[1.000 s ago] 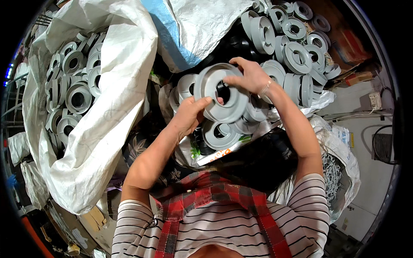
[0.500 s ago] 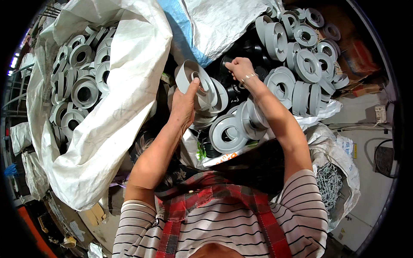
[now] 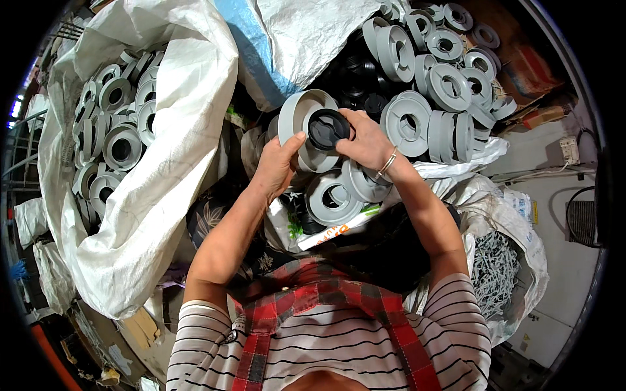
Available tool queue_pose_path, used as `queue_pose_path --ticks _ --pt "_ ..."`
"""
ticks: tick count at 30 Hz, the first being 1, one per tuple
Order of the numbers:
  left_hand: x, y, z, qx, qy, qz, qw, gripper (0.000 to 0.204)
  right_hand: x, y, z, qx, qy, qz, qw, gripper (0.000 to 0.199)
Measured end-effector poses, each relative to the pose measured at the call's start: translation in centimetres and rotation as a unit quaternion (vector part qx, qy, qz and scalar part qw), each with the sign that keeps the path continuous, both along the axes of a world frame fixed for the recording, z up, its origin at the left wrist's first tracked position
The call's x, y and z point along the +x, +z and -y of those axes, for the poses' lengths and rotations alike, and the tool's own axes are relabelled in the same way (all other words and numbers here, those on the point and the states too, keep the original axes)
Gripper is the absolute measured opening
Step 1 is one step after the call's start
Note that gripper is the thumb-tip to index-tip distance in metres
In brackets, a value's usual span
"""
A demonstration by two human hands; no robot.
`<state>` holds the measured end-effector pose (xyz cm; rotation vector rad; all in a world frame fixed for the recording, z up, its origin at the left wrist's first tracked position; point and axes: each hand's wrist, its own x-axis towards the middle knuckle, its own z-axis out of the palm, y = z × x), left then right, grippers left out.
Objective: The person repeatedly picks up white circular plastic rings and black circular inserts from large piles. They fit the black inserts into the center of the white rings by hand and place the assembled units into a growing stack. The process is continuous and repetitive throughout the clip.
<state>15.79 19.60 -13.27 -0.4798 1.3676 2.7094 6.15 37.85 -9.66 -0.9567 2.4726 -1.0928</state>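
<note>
My left hand (image 3: pixel 280 160) grips the rim of a grey plastic ring (image 3: pixel 291 117), thumb on the inner side. In my right hand (image 3: pixel 369 141) is a round black plastic cap (image 3: pixel 328 129), pinched at its right edge. The cap is held over the grey ring's centre, covering part of it; whether the two touch I cannot tell. Just below lie more grey flanged rings (image 3: pixel 334 198), on a pile in front of my body. Beyond my right hand, several black caps (image 3: pixel 374 104) sit in shadow among the grey rings.
On the left stands a big white woven sack (image 3: pixel 202 85) with many grey rings (image 3: pixel 122 147) in it. A white and blue sheet (image 3: pixel 261 58) lies at the back. Grey rings (image 3: pixel 450 88) are heaped at the right. A bag of screws (image 3: pixel 495 274) stands at the lower right.
My right hand has come back from the dark pile toward my left hand, now with a black cap in it. The left hand's grey ring has turned so its face shows.
</note>
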Motion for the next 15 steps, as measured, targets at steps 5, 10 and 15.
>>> queue_pose_path --ticks 5,10,15 --pt "0.3 0.4 -0.7 -0.083 -0.037 0.008 0.996 0.032 0.8 0.6 0.5 0.108 -0.007 0.041 0.993 0.080" --pt "-0.2 -0.1 0.4 -0.053 -0.066 0.040 0.996 0.034 1.0 -1.0 -0.3 0.055 0.063 -0.037 0.996 0.080" --pt "-0.3 1.7 0.5 -0.015 -0.101 0.047 0.994 0.037 1.1 -1.2 -0.7 0.092 0.129 -0.134 0.978 0.082"
